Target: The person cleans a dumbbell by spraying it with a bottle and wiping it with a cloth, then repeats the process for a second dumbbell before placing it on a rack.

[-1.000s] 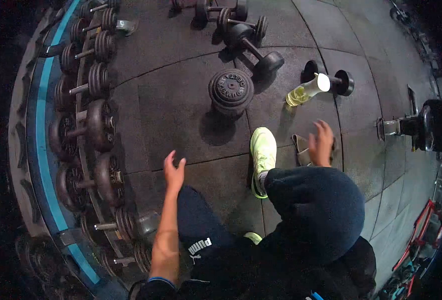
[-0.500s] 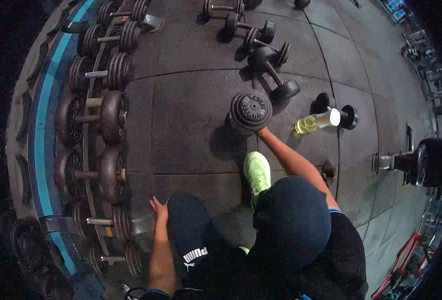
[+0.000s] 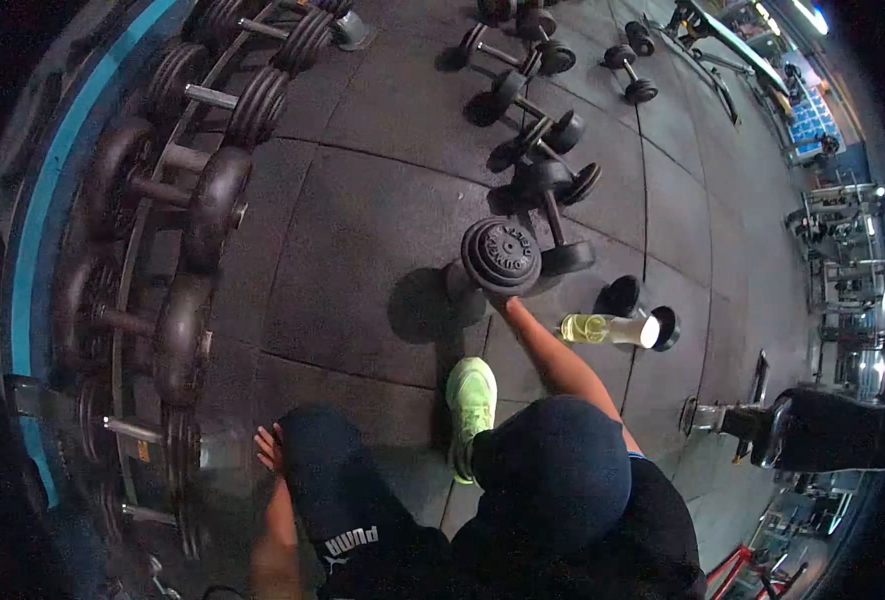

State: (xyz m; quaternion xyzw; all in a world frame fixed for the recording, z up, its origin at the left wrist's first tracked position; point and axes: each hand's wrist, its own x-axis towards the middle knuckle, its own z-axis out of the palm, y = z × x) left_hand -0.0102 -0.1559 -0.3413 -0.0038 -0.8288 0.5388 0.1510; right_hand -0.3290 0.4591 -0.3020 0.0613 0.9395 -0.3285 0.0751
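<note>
An upright dumbbell [image 3: 503,257] with black round plates is in front of my right knee, its top plate facing the camera. My right hand [image 3: 501,299] reaches to it from below the top plate; most of the fingers are hidden under the plate, around where the handle lies. At the lower left, my left hand [image 3: 270,447] rests beside my left knee, fingers spread and holding nothing. A bottle [image 3: 588,328] of yellow liquid with a white cap lies by a small dumbbell [image 3: 666,328], to the right of my right forearm.
On the left stands a rack [image 3: 135,260] holding several dumbbells. More dumbbells, one of them [image 3: 555,218] just beyond the upright one, lie on the dark tiled floor [image 3: 363,240]. A padded bench [image 3: 823,430] is at the right, with gym machines [image 3: 848,240] behind it.
The view has turned and shifted, so the rack and floor dumbbells appear at a new angle. My right hand is still at the upright dumbbell, and my left is still beside my knee.
</note>
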